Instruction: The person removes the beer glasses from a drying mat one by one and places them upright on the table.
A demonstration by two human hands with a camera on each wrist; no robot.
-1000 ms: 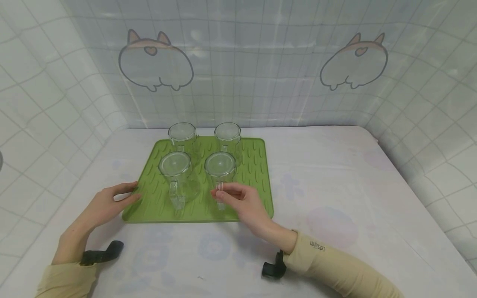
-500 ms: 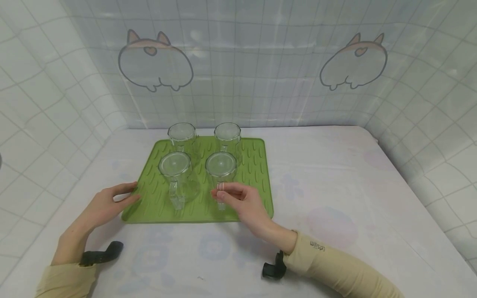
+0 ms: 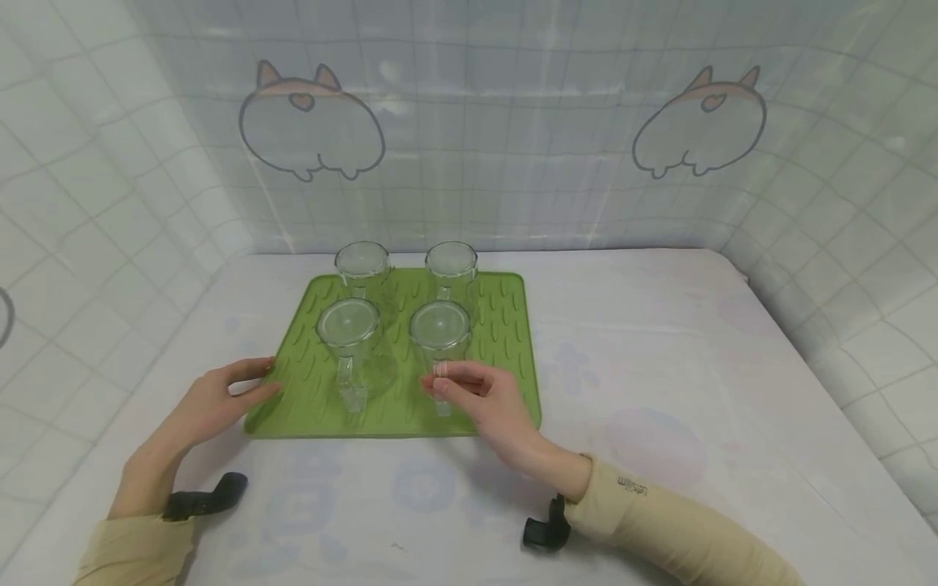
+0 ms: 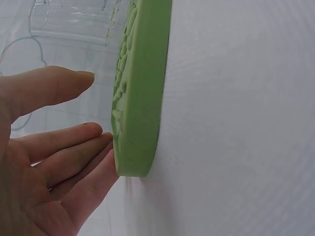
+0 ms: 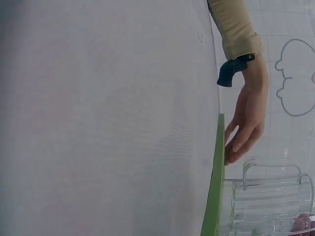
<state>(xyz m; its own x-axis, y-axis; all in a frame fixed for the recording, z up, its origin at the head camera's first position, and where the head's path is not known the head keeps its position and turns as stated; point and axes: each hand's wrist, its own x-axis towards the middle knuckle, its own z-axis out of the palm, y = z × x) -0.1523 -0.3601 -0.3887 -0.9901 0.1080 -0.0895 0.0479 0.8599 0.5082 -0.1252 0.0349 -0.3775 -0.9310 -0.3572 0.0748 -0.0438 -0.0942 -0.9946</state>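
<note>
A ribbed green drying mat (image 3: 308, 407) lies on the table and bears several clear glass mugs in two rows. My right hand (image 3: 497, 403) pinches the handle of the front right mug (image 3: 440, 327) between thumb and fingers. Beside it stands the front left mug (image 3: 348, 324), its handle towards me. The back left mug (image 3: 362, 262) and back right mug (image 3: 451, 262) stand behind. At the mat's left edge is my left hand (image 3: 212, 404), fingers extended and thumb apart; in the left wrist view its fingertips (image 4: 106, 137) touch the mat's rim (image 4: 140, 108).
A white cloth with faint prints covers the table (image 3: 645, 350). Grid-patterned curtains enclose the back and sides; the back curtain (image 3: 506, 163) carries two animal drawings. Black wrist mounts (image 3: 208, 496) sit on both wrists.
The front right mug and my right hand have shifted very slightly to the right. My left hand stays at the mat's edge. The head view has moved a little.
</note>
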